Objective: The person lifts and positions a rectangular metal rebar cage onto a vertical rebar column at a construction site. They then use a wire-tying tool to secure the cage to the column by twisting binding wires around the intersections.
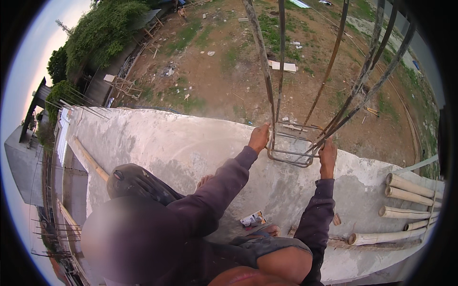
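Note:
Several bent steel stirrups [292, 163], rectangular rings of thin rod, lie around a cluster of upright rebar rods [280, 62] at the far edge of the concrete slab [191, 128]. My left hand [259, 137] is closed on the left side of the stirrups, close to the left rods. On the opposite side my right hand [327, 152] is closed around the right end of the stirrups, beside the leaning rods. Both arms reach forward in dark sleeves. The fingertips are partly hidden behind the steel.
Cut bamboo poles [410, 200] lie at the right end of the slab, and another bamboo pole [90, 157] is at left. A small printed packet [253, 219] lies near my feet. Beyond the slab's edge, dirt ground [210, 71] with scattered debris lies lower down.

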A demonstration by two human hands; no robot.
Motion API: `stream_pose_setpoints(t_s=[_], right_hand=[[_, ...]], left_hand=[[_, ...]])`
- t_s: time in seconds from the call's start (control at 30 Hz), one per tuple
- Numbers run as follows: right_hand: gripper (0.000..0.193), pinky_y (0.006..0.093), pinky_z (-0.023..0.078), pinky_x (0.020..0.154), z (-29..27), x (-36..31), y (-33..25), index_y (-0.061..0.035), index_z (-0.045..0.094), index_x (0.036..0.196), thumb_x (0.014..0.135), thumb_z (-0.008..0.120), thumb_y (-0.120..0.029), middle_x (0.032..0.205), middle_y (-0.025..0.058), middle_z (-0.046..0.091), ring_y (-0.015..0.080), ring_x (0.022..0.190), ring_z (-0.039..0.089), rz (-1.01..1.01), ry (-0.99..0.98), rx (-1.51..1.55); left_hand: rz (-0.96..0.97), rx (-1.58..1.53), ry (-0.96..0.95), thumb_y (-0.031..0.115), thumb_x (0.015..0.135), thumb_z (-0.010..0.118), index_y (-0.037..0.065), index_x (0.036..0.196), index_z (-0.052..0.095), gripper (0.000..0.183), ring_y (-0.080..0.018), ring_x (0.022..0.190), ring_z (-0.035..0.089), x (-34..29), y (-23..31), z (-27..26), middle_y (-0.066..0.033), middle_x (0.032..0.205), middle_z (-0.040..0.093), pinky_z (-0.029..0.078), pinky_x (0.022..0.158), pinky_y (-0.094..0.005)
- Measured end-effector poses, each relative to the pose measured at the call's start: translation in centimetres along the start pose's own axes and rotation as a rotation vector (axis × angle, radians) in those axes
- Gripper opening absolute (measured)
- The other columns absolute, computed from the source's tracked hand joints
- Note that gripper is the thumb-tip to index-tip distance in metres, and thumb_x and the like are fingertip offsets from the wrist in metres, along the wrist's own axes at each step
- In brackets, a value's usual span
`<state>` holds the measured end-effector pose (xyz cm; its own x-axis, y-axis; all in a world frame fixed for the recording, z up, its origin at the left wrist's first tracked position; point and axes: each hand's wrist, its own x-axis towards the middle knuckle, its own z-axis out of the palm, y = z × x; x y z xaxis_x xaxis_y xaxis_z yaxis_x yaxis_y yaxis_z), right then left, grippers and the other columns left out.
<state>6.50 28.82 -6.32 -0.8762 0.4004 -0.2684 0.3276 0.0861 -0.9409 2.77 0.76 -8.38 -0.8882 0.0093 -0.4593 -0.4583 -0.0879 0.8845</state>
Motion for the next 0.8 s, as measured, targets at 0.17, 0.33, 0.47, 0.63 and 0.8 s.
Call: stream_pose_setpoints(t_s=[0.17,0.33,0.47,0.63,0.8], right_hand=[[0.068,0.0384,0.033,0.053,0.7,0.7,0.1,-0.0015,0.051,0.062,0.098,0.045,-0.059,0.055,0.0056,0.043,0.0194,0.053,0.041,0.037,0.052,-0.057],[0.055,0.0301,0.026,0.049,-1.9,-0.8,-7.9,-0.0112,0.049,0.062,0.098,0.052,-0.053,0.055,-0.0027,0.037,0.0101,0.052,0.032,-0.177,0.065,0.16],[0.05,0.0268,0.018,0.043,-3.0,-3.3,-16.1,-0.0158,0.045,0.062,0.099,0.052,-0.05,0.053,-0.0069,0.034,0.0056,0.045,0.027,-0.138,-0.006,0.157],[0.049,0.0254,0.017,0.037,-4.5,-6.9,-24.8,-0.0165,0.044,0.063,0.099,0.052,-0.048,0.051,-0.0063,0.036,0.0053,0.038,0.026,-0.171,-0.025,0.359],[0.041,0.0257,0.018,0.037,-8.1,-7.5,-39.3,-0.0154,0.047,0.066,0.101,0.05,-0.037,0.048,-0.0063,0.036,0.0061,0.037,0.025,-0.589,-0.318,0.413]], left_hand=[[0.344,0.31,0.054,0.043,0.098,0.05,0.01,0.063,0.053,0.048,-0.0124,0.045,0.042,-0.8,1.7,0.4,0.0015,0.052,0.043,0.03,0.043,-0.0321],[0.324,-0.053,-0.071,0.048,0.096,0.057,0.01,0.072,0.055,0.045,-0.0097,0.055,0.044,-3.2,9.9,0.1,0.0027,0.061,0.044,0.036,0.051,-0.0283],[0.387,0.083,-0.097,0.051,0.095,0.058,0.011,0.075,0.056,0.045,-0.0082,0.06,0.041,-7.5,15.4,0.1,0.0049,0.065,0.041,0.037,0.057,-0.0289],[0.61,-0.125,-0.177,0.036,0.098,0.059,0.014,0.073,0.051,0.035,-0.005,0.055,0.036,-11.2,25.7,2.0,0.0064,0.063,0.039,0.026,0.049,-0.0254],[0.93,-0.267,-0.314,0.028,0.1,0.056,0.014,0.075,0.049,0.03,-0.0043,0.052,0.029,-15.7,39.6,2.7,0.0074,0.061,0.033,0.023,0.046,-0.0255]])
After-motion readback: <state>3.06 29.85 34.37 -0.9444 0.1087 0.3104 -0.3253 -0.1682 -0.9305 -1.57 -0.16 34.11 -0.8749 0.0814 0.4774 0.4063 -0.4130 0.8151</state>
